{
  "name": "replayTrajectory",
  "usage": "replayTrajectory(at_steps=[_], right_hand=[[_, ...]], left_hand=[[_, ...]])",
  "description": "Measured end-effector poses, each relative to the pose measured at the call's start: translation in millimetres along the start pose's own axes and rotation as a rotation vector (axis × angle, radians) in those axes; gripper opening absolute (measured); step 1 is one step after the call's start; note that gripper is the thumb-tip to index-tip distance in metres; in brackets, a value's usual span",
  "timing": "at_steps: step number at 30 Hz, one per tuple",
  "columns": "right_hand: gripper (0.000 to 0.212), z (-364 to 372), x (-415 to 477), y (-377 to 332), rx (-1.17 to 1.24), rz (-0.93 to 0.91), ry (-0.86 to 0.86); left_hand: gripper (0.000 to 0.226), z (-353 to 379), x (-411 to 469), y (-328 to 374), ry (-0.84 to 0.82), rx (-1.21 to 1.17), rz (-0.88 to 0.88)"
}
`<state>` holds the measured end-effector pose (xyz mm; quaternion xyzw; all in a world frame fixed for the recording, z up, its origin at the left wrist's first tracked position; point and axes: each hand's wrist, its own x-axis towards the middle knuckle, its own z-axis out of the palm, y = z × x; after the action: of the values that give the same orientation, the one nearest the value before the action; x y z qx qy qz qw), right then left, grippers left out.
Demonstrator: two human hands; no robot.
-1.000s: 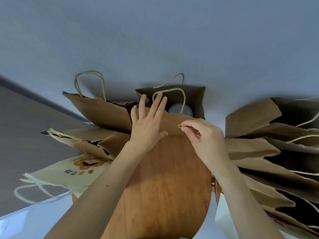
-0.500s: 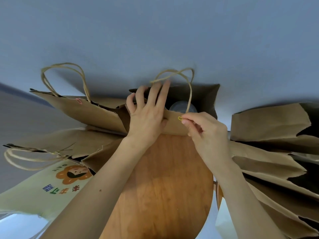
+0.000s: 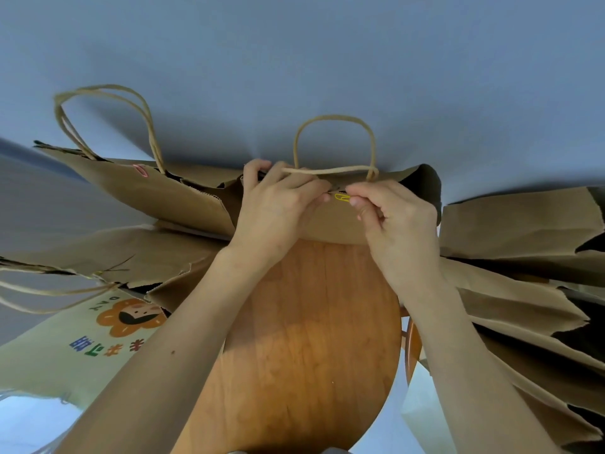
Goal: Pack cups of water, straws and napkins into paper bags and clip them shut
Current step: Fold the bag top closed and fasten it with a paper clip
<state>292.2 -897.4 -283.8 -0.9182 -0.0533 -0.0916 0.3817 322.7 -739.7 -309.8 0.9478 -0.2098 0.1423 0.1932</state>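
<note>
A: While the right hand (image 3: 397, 217) pinches the yellow clip (image 3: 342, 197) between thumb and forefinger, what is the left hand (image 3: 278, 204) doing?

B: Its fingers curl over the rim of the paper bag (image 3: 330, 226) and press the two sides of the mouth together. The clip sits at that rim, just beside the left thumb. One handle (image 3: 334, 121) stands upright; the other lies across the left knuckles.

A: Where is the bag?

B: At the far edge of the round wooden top (image 3: 311, 339).

A: Is it packed?

B: I cannot tell. The mouth is closed, so no cup, straw or napkin shows.

A: How far along, then?

B: I judge it midway. The neighbouring bag (image 3: 170, 194), past the far-left edge of the wooden top, carries a pink clip (image 3: 140, 169). This one is being clipped. The flat bags (image 3: 523, 231) off the right edge gape open and look unpacked.

A: Room to move?

B: Little sideways. Bags crowd both sides of the wooden top, a printed bag (image 3: 82, 348) lies off its near-left edge, and a wall (image 3: 327, 60) rises behind the far edge. The bare wood toward the person is the free space.
</note>
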Motion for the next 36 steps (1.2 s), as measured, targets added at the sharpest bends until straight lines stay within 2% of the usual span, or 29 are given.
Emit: replayTrajectory(at_steps=[5, 12, 21, 30, 33, 36], right_hand=[[0.015, 10, 9, 0, -0.055, -0.050, 0.042], [0.011, 19, 17, 2, -0.059, -0.075, 0.138], [0.006, 25, 13, 5, -0.026, -0.070, 0.177], [0.006, 16, 12, 11, -0.054, -0.075, 0.102], [0.010, 14, 14, 7, -0.054, -0.059, 0.087], [0.011, 16, 14, 1, -0.082, -0.123, 0.075]], left_hand=[[0.022, -2, 5, -6, 0.017, -0.086, 0.024], [0.018, 0, 7, -7, 0.025, -0.110, 0.043], [0.012, 1, 3, -7, 0.017, -0.137, 0.064], [0.012, -2, 3, -6, -0.090, -0.131, 0.110], [0.019, -6, 5, -9, -0.111, -0.127, 0.105], [0.023, -8, 4, -12, -0.122, -0.139, 0.088]])
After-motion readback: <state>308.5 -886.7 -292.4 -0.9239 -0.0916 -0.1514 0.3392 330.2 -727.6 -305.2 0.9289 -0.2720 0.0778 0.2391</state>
